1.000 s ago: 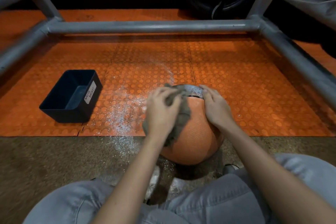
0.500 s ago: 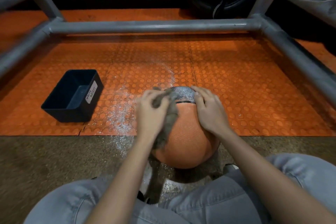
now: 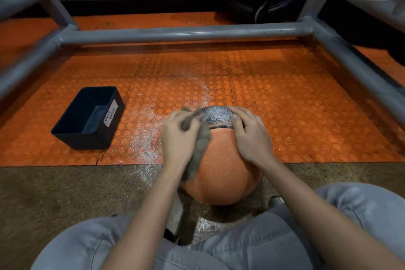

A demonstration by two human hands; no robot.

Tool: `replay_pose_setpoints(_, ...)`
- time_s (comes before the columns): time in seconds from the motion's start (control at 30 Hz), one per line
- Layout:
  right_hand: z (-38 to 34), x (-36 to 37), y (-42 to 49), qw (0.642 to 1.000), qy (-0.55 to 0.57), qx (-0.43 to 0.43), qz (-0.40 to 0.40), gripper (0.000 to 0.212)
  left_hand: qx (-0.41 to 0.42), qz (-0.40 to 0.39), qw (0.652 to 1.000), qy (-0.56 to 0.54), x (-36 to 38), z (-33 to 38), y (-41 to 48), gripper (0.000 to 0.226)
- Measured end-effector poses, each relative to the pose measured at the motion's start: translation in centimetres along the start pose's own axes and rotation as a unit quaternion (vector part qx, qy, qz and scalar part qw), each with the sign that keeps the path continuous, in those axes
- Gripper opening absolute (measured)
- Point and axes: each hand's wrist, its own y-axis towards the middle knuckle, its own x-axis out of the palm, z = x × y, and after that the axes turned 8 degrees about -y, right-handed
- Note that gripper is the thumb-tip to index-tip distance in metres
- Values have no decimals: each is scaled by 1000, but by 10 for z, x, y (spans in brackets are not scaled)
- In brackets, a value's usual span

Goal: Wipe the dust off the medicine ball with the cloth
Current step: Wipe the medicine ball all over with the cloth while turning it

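Note:
An orange medicine ball [image 3: 221, 173] sits on the floor between my knees, with a dusty grey band across its far top. My left hand [image 3: 175, 140] grips a crumpled grey-brown cloth [image 3: 200, 149] against the ball's upper left side; part of the cloth hangs down along the ball. On the ball's upper right, my right hand [image 3: 249, 136] rests with its fingers spread over the surface, fingertips at the edge of the dusty band. The ball's far side is hidden.
A dark blue bin [image 3: 87, 118] labelled "waste basket" stands on the orange studded mat [image 3: 285, 105] to the left. White dust [image 3: 144, 144] lies scattered on the mat beside the ball. Grey metal frame bars [image 3: 186, 33] run across the back and both sides.
My left hand has swept the cloth leftward across the ball's top and stays on its left side. The ball has shifted slightly left, and more of the dusty band shows. The right hand stays on it.

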Motion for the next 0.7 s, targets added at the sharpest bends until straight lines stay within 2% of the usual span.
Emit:
replay_pose_setpoints(0.03,0,0,1,1000,6,3,1,36,83,-25,995,51,6,8,-7,17)
replay_pose_setpoints(0.1,-1,-1,-1,1000,17,-2,-4,35,190,-68,974,106,12,13,-20,26)
replay_pose_setpoints(0.17,-1,-1,-2,1000,22,-10,-13,36,205,-71,972,92,6,10,-17,31)
replay_pose_setpoints(0.23,-3,1,-1,999,19,-18,-20,36,122,-45,991,43,-3,1,-5,22)
replay_pose_setpoints(0.27,-4,2,-2,999,20,-22,-20,35,46,-28,999,3,-8,-7,2,16)
replay_pose_setpoints(0.33,-6,5,-3,999,23,-35,-12,34,-101,-7,991,-84,-19,-20,18,6)
replay_pose_setpoints(0.4,-7,7,-4,999,13,-44,-3,34,-147,15,984,-102,-25,-23,22,7)
replay_pose_setpoints(0.47,-6,7,-3,999,14,-41,-3,36,-92,2,994,-62,-19,-14,15,5)
replay_pose_setpoints(0.53,-4,5,0,999,26,-42,-11,45,54,-45,997,19,-7,4,-2,10)
replay_pose_setpoints(0.6,-1,2,2,998,39,-52,-25,45,166,-96,977,92,3,15,-12,19)
replay_pose_setpoints(0.63,0,1,2,997,44,-55,-30,42,170,-102,976,93,3,17,-9,20)
replay_pose_setpoints(0.7,-1,1,2,997,44,-53,-39,36,92,-78,992,32,-3,8,6,15)
